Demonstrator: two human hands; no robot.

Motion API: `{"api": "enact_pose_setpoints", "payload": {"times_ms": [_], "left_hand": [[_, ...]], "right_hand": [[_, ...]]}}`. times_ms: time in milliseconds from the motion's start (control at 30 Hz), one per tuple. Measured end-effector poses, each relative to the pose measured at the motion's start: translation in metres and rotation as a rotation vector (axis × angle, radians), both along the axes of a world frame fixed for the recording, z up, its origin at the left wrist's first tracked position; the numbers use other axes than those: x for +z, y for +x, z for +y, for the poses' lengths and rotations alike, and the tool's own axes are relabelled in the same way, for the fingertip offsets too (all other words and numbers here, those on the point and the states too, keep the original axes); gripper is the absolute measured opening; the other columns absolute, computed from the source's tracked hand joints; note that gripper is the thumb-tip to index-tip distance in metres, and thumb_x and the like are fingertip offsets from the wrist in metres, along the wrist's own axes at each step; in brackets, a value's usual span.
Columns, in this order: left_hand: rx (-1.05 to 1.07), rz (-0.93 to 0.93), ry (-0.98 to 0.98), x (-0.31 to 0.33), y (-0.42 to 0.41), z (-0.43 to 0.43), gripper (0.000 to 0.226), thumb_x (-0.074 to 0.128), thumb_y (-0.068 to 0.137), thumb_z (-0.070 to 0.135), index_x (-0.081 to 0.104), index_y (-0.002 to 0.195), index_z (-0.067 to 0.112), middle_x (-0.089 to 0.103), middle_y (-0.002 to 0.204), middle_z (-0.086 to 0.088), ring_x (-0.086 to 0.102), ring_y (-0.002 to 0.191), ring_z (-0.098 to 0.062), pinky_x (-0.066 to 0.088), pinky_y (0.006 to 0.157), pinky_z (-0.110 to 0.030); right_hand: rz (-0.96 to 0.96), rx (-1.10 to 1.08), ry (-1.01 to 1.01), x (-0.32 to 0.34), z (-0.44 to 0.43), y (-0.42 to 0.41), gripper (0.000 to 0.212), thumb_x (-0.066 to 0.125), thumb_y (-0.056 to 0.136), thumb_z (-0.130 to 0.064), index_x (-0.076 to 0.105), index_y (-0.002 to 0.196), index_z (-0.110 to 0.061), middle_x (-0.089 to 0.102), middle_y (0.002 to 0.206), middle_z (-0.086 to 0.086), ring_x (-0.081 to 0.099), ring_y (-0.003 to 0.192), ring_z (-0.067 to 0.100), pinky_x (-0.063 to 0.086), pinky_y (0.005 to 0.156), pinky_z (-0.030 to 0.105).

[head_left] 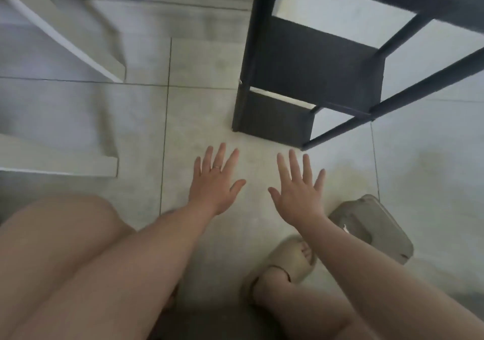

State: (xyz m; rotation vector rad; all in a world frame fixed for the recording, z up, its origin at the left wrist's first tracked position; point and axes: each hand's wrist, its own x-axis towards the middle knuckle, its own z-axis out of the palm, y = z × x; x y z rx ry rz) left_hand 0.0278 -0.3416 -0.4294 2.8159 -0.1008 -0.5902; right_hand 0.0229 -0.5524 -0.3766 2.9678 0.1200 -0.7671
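Nothing is gripped: the left hand (214, 182) and the right hand (298, 190) are both spread flat, palms down, fingers straight and fanned, thumbs pointing toward each other with a gap between them. A thin ring (216, 167) sits on one left finger. Both hands are out over the pale tiled floor (209, 91); whether they touch it cannot be told. Just beyond the fingertips stands the dark rack (314, 59), its nearest corner foot on the floor a little ahead of the right hand, its panels and thin bars running up and to the right. Under the right forearm a foot in a beige slipper (296, 258) rests on the tile, and beside it, further right, lies a grey object (372, 227). A bare knee (52, 235) fills the lower left. White furniture (65, 38) stands at the left, well apart from the hands.
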Motion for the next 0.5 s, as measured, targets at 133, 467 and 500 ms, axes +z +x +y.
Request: {"api": "enact_pose_setpoints", "payload": {"times_ms": [133, 467, 500], "left_hand": [[-0.035, 0.179, 0.02, 0.036, -0.014, 0.006, 0.074, 0.019, 0.098, 0.067, -0.018, 0.155, 0.038, -0.019, 0.167, 0.001, -0.02, 0.152, -0.028, -0.008, 0.121, -0.051], [0.014, 0.209, 0.033, 0.295, -0.033, 0.006, 0.075, 0.022, 0.097, 0.067, -0.013, 0.156, 0.038, -0.009, 0.169, 0.002, -0.011, 0.154, -0.028, 0.001, 0.122, -0.052], [0.012, 0.186, 0.036, 0.322, -0.029, 0.003, 0.074, 0.022, 0.097, 0.067, -0.013, 0.156, 0.038, -0.008, 0.169, 0.002, -0.01, 0.154, -0.028, 0.002, 0.122, -0.052]], "right_hand": [[0.195, -0.02, 0.036, 0.033, 0.005, -0.015, 0.08, 0.026, 0.103, -0.059, -0.028, 0.154, -0.03, -0.03, 0.165, -0.001, -0.026, 0.152, 0.034, -0.002, 0.119, 0.067], [0.303, 0.029, 0.094, 0.277, 0.0, -0.029, 0.083, 0.029, 0.103, -0.057, -0.031, 0.154, -0.029, -0.031, 0.165, -0.002, -0.025, 0.152, 0.032, -0.001, 0.12, 0.067], [0.288, 0.037, 0.1, 0.304, -0.005, -0.027, 0.082, 0.028, 0.104, -0.057, -0.031, 0.153, -0.029, -0.031, 0.164, -0.001, -0.025, 0.152, 0.033, 0.0, 0.12, 0.067]]}}
